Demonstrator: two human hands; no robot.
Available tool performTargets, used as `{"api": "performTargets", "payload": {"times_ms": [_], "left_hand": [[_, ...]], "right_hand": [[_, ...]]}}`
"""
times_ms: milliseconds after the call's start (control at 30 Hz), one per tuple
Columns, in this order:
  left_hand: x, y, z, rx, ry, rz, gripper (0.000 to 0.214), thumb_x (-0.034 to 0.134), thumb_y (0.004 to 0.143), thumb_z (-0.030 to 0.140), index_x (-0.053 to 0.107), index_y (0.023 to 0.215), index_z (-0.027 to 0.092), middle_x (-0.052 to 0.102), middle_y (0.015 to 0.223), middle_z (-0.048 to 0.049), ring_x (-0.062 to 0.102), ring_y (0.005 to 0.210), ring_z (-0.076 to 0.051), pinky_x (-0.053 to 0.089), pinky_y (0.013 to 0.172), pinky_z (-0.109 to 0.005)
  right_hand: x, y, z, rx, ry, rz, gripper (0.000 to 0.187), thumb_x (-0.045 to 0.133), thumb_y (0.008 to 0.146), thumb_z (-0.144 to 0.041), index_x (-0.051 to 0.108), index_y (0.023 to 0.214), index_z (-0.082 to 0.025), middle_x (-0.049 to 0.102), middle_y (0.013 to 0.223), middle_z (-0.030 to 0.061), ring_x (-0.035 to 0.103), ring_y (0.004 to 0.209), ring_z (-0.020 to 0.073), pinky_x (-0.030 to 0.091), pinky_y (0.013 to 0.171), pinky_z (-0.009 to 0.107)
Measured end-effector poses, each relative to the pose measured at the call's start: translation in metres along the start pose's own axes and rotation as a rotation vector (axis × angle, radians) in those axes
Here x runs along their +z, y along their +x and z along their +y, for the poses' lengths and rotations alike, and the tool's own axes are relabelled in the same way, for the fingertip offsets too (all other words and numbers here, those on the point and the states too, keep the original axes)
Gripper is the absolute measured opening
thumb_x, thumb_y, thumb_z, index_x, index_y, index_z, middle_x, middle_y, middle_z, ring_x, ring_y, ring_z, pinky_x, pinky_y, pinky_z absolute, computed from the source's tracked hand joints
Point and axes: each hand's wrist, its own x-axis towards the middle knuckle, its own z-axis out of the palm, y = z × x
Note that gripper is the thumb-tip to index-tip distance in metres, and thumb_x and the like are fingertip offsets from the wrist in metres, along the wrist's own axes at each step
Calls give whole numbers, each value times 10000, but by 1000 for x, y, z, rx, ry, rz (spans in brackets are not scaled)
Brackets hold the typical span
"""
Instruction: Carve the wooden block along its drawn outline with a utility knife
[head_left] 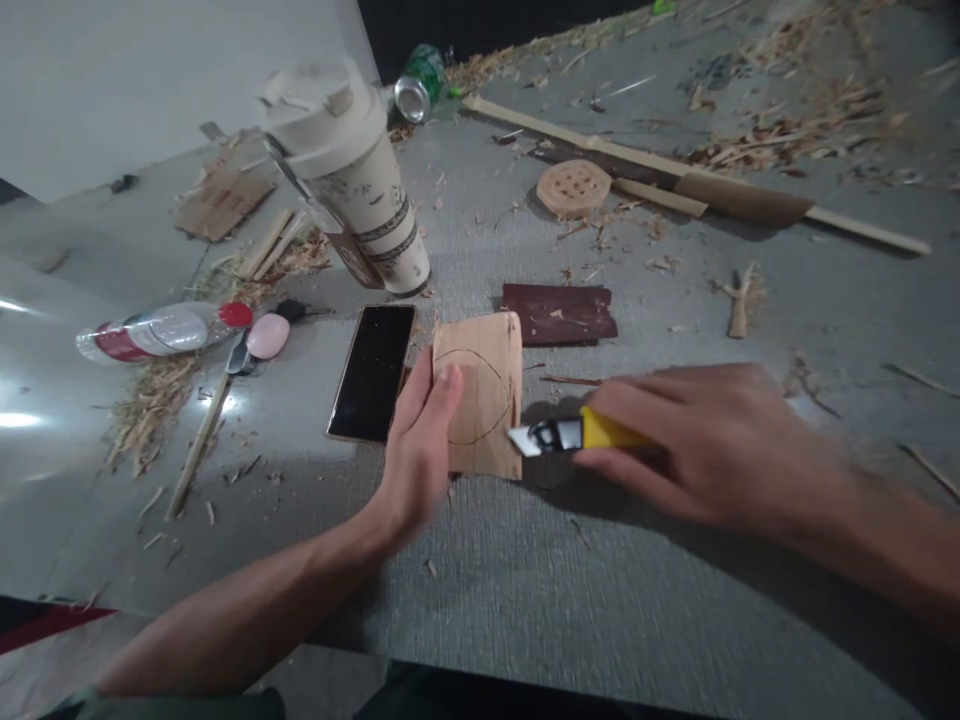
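My left hand [429, 425] grips the left side of a thin piece of wood [484, 395], thumb over its face and the other fingers behind it. A round outline is drawn on the wood, and its right edge looks rough. In my right hand [697, 440] is a yellow box cutter [607, 430] with its blade out. The blade tip sits at or very near the wood's lower right edge; whether it touches, I cannot tell. Just left of my left hand lies a black phone [371, 375]. Behind the wood is a dark red curved strip [559, 314].
A lidded paper cup [375, 190] stands behind the phone. To the left lie a plastic bottle [169, 332] and a thin stick [199, 440]. Farther back are a carved wooden disc [574, 188], a green can [420, 82] and long wooden strips [862, 228]. Shavings litter the grey table [510, 580].
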Motion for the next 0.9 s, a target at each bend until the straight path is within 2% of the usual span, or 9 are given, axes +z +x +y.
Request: {"api": "performTargets", "payload": {"times_ms": [200,367,567,633,700,767,833,900], "left_hand": [[1,-3,0,-41,-90,-45,460,607,1092,581,695,1432,284,714,1483,-77,629,1451,-349,510,1243,-543],[-1,-2,-2,-11,-40,-68,442,600,1098,562,692,1424,277,719,1468,-82,634,1436,-346,492,1260,-554],[-1,1,1,23,-85,-73,436,603,1098,568,654,1429,289,731,1368,-80,704,1286,-310,602,1109,-491],[-1,-3,5,17,-58,-97,424,589,1105,548,645,1432,283,739,1316,-81,718,1216,-294,622,1056,-471],[0,-9,8,6,9,-152,411,589,1104,533,670,1396,256,752,1270,-89,719,1169,-292,621,1039,-466],[0,-13,10,-5,48,-195,409,595,1097,536,704,1351,234,761,1266,-99,713,1155,-300,612,1050,-473],[0,-12,8,-16,30,-175,430,601,1089,555,709,1357,237,762,1297,-102,709,1186,-311,601,1086,-490],[-1,-6,4,-33,-20,-110,471,613,1080,574,683,1418,254,761,1329,-96,700,1258,-322,579,1145,-515]], "right_hand": [[1,-1,-3,-50,104,-60,391,473,1165,-508,551,904,-227,620,728,-34,546,574,132,322,583,327],[-1,-2,1,-82,129,-77,403,466,1165,-530,540,902,-233,619,726,-39,541,574,132,336,592,317],[2,0,4,-92,-59,24,434,494,1148,-550,599,884,-222,647,732,-15,560,599,142,311,577,327],[-4,-1,14,-25,-154,89,471,478,1153,-557,622,862,-216,593,665,-25,497,530,122,277,537,310],[-12,-2,28,160,-282,172,532,446,1153,-601,636,845,-210,470,576,-49,375,453,100,225,492,288],[-19,-3,40,338,-322,222,568,449,1134,-647,601,804,-210,430,566,-48,353,459,94,225,487,282],[-21,-3,42,335,-251,244,550,502,1118,-629,539,753,-219,392,541,-60,337,442,86,248,486,282],[-17,-1,32,214,-100,206,498,489,1138,-573,560,795,-219,428,539,-68,372,420,84,259,475,274]]}}
